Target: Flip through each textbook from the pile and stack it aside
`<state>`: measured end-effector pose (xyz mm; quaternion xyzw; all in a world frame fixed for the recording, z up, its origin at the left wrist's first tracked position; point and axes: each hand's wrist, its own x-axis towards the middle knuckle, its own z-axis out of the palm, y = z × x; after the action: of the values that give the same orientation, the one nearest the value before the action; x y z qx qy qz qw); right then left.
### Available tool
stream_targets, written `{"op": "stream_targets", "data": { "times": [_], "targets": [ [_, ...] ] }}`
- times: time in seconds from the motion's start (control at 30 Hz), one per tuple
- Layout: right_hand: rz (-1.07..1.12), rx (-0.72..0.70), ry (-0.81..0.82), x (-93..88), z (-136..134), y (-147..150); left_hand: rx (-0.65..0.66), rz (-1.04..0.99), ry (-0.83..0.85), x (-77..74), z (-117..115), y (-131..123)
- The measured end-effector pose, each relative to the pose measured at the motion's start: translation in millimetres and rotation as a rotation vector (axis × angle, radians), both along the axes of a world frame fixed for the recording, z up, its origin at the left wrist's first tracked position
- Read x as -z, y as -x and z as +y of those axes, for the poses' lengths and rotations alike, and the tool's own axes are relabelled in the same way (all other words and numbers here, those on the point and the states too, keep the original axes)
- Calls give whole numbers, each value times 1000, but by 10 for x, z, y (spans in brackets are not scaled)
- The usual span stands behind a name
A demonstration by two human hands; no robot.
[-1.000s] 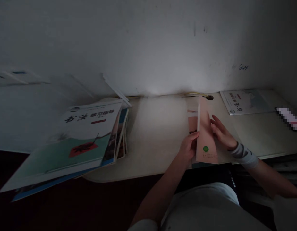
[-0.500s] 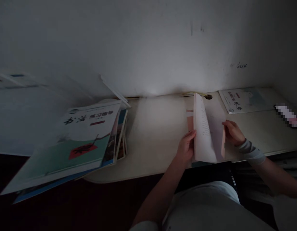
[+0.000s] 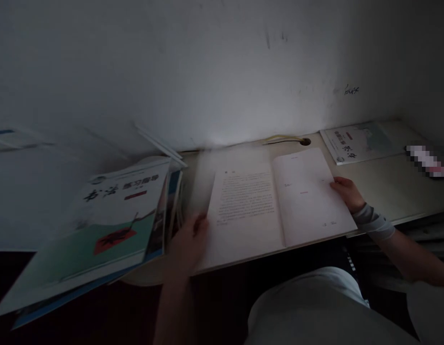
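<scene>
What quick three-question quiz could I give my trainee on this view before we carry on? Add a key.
1. Multiple choice: what does the right hand hold?
A) the phone
B) the edge of the open book
C) a pen
2. True or false: the left page carries more print than the right page.
3. Fill in: in the picture, the book stack lies to the ____ of the open book.

Key: 1. B; 2. True; 3. left.
</scene>
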<state>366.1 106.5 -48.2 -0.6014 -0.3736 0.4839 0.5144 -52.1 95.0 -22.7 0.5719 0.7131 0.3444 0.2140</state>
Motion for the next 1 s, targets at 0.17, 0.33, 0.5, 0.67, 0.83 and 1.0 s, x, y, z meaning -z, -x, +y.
{"op": "stream_targets", "data": {
  "times": [0.17, 0.33, 0.5, 0.67, 0.83, 1.0],
  "targets": [
    [-113, -12, -38, 80, -22, 60, 552, 404, -131, -342, -58, -866],
    [-481, -114, -235, 121, -19, 136, 1075, 401, -107, -563, 258, -2053],
    [-739, -195, -354, 203, -91, 161, 1007, 439, 49, -198, 679, -2495],
    [-1143, -224, -311, 239, -261, 112, 971, 678, 134, 27, 767, -2331],
    [-1263, -315, -212, 249, -281, 36, 975, 667, 117, 51, 775, -2347],
    [-1322, -302, -238, 290, -263, 23, 980, 628, 122, 100, 816, -2444]
  ]
}}
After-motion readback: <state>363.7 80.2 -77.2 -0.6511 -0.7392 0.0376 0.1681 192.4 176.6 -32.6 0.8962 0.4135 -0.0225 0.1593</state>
